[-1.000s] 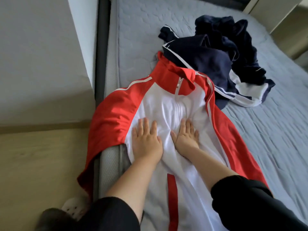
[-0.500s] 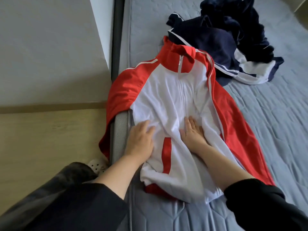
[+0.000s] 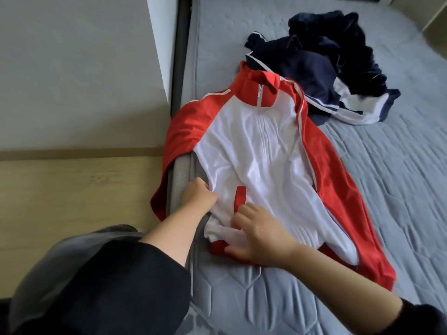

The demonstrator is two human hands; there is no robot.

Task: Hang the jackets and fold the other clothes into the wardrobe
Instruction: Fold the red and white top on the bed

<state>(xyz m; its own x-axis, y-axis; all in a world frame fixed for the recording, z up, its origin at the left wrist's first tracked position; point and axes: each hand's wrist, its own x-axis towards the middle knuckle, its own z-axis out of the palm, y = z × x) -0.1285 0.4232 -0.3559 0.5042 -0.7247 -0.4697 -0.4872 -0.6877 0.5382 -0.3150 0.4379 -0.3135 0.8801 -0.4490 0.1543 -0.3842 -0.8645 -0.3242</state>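
Note:
A red and white zip jacket [image 3: 261, 151] lies front up on the grey mattress [image 3: 387, 189], its left sleeve hanging over the bed's edge. My left hand [image 3: 199, 195] grips the jacket's left side seam at the mattress edge, fingers curled into the cloth. At the lower hem, just below the red pocket strip, my right hand [image 3: 256, 234] rests on the white cloth with its fingers spread. A crumpled pile of navy and white clothes [image 3: 321, 68] sits beyond the collar, touching it.
A grey wall panel [image 3: 79, 68] and a dark bed frame strip [image 3: 180, 52] run along the mattress's left side. Pale wooden floor [image 3: 72, 194] lies to the left. More mattress stretches to the right.
Both hands slid down the jacket from the chest to the hem. My left hand went from flat on the cloth to gripping the side seam. The view tilted back.

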